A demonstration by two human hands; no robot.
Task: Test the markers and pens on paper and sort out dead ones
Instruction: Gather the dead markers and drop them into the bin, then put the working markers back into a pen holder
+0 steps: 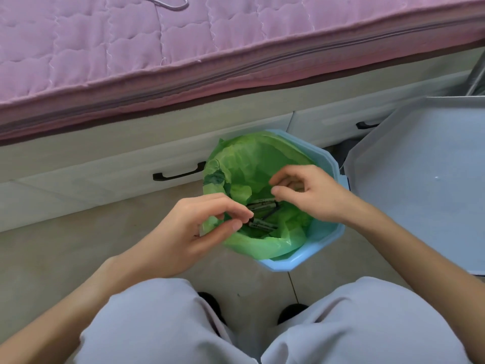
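Done: several dark pens lie in the green-lined blue plastic bin.
Hands: left hand and right hand loosely curled, holding nothing clear.
Left: cannot tell.

- Both forearms bare from wrist to frame edge; no sleeve, watch, bracelet or ring visible on either arm
- Left hand and right hand ungloved; fingernails short and unpainted
- Pale lilac-grey trousers cover both legs across the near part of the scene; fabric soft, plain, lightly creased at the knees
- Dark rounded shoe toes show between the knees on the floor; material unclear
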